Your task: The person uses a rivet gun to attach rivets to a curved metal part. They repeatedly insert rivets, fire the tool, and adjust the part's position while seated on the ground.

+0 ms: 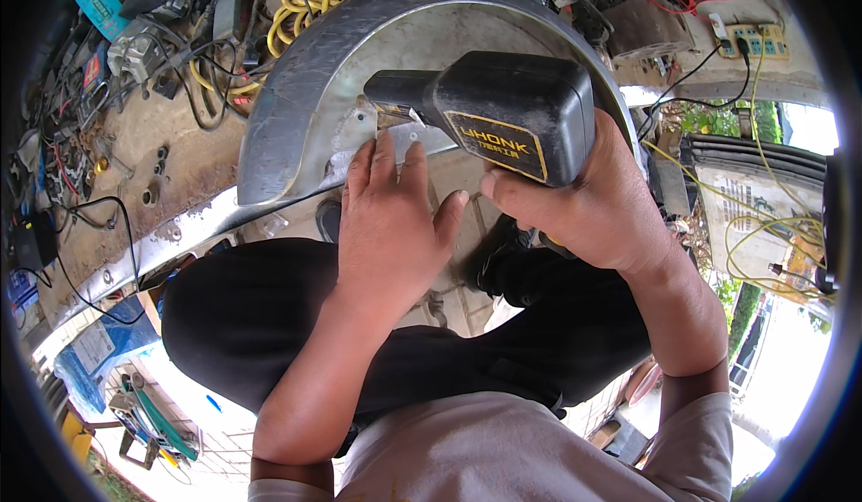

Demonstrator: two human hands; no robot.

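My right hand [597,210] wraps round the handle of a bulky black power tool [566,98] with a yellow-bordered label. The tool lies across the view with its narrow nose pointing left. Its exact kind does not show, and my palm hides the grip. Beneath it is a curved grey metal fender [296,80] with a broad, scuffed rim. My left hand [391,201] is stretched out flat, fingers apart, its fingertips at the fender's near edge just under the tool's nose. Small holes show in the metal beside those fingertips. Whether the nose touches the metal I cannot tell.
A worn workbench [202,156] carries tangled wires, tools and a coiled yellow hose [310,4] behind and left of the fender. At the far right sits a power strip [757,42] with plugged-in cords. My knees [242,295] are below the bench edge.
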